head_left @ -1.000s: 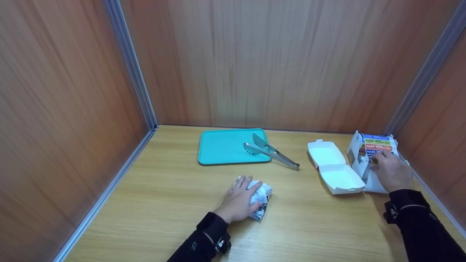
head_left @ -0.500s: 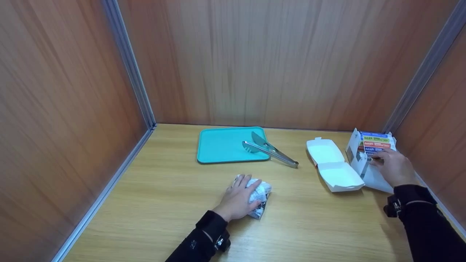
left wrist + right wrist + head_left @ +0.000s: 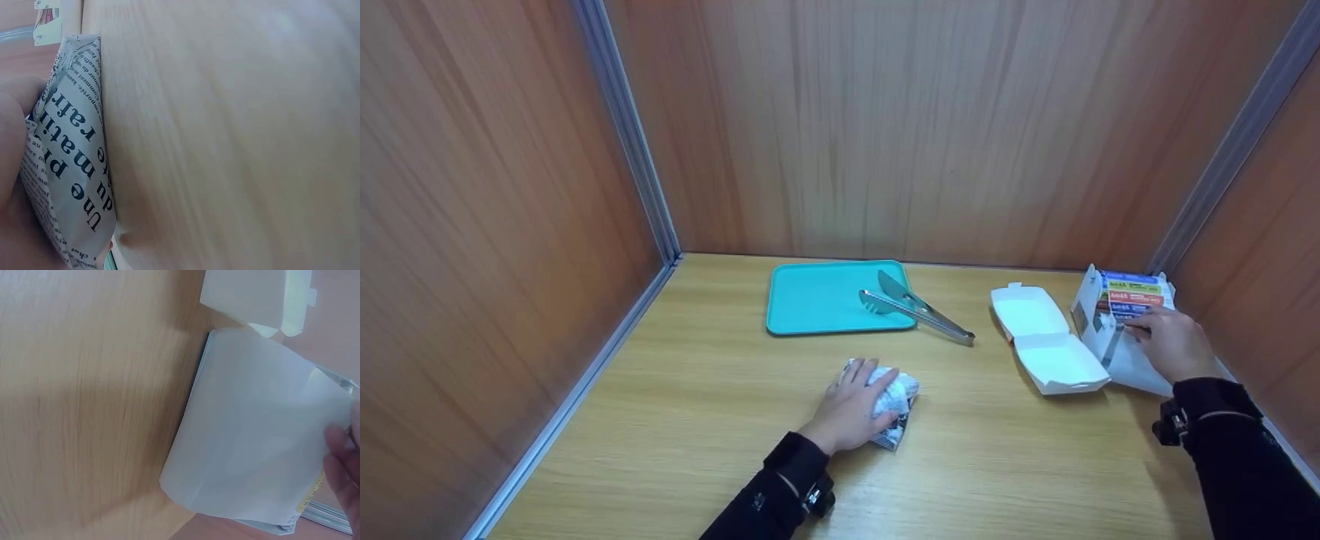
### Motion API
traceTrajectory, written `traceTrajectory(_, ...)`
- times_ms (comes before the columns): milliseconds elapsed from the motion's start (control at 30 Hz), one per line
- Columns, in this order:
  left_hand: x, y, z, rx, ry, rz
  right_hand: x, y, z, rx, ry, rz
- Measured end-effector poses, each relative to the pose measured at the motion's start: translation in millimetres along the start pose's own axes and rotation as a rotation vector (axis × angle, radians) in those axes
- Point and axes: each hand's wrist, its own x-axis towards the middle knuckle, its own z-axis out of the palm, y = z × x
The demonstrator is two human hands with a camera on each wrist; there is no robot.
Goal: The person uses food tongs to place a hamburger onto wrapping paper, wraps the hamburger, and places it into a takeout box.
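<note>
My left hand [image 3: 849, 412] lies with spread fingers over a packet wrapped in newsprint-patterned paper [image 3: 898, 394] on the table. In the left wrist view, the wrapped packet [image 3: 79, 163] shows large black lettering and a folded edge beside the fingers. At the right, my right hand [image 3: 1174, 345] pinches the upper edge of a white sheet [image 3: 1136, 367], in front of a white holder [image 3: 1086, 300] with multicoloured printed bands. Seen from the right wrist, the sheet [image 3: 253, 427] curves down over the holder's front, and the fingers [image 3: 337, 461] are at its edge.
An open white clamshell box [image 3: 1057, 360] stands just left of the holder. Farther back lies a turquoise tray [image 3: 817, 300], with metal tongs [image 3: 941, 322] resting partly on it. Wood-grain panels [image 3: 945, 135] enclose the table [image 3: 697, 420] at the back and sides.
My right hand has shifted slightly right, and the white sheet reaches farther to the right at its lower corner. The left hand stays on the packet. The head view has tilted slightly.
</note>
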Motion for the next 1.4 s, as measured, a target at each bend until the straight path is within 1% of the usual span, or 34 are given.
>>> traceTrajectory(133,-0.4,0.3,0.1,-0.002,0.0,-0.001,-0.9,1.1,-1.5,0.016,0.01,0.022)
traceTrajectory(300,0.1,-0.5,0.2,0.018,0.006,0.006,-2.1,0.0,-0.6,0.014,0.024,0.042)
traceTrajectory(367,0.3,-0.6,0.6,0.021,0.013,0.008,-3.3,-0.7,0.5,0.025,0.03,0.069)
traceTrajectory(467,0.3,-0.6,1.1,0.018,0.021,0.011,-6.8,-2.4,1.4,0.1,0.056,0.162)
traceTrajectory(600,0.2,0.3,0.6,0.019,0.026,0.013,-12.3,-1.6,2.0,0.269,0.096,0.342)
traceTrajectory(667,0.5,0.6,0.2,0.019,0.022,0.012,-14.2,0.0,2.6,0.331,0.104,0.419)
traceTrajectory(867,0.1,-0.2,0.5,0.005,0.01,0.001,-16.9,-0.3,3.9,0.401,0.139,0.576)
traceTrajectory(967,0.0,-0.5,0.4,0.001,0.009,-0.001,-16.9,-2.9,3.3,0.438,0.133,0.673)
traceTrajectory(1133,0.4,-0.7,0.7,0.007,0.01,-0.003,-15.9,-7.3,-2.4,0.534,0.119,0.827)
traceTrajectory(1267,0.3,-0.2,0.8,0.014,0.011,-0.004,-17.4,-6.4,-10.2,0.581,0.142,0.903)
traceTrajectory(1400,0.1,1.3,0.4,0.024,0.012,-0.004,-20.7,-1.1,-18.1,0.662,0.219,0.958)
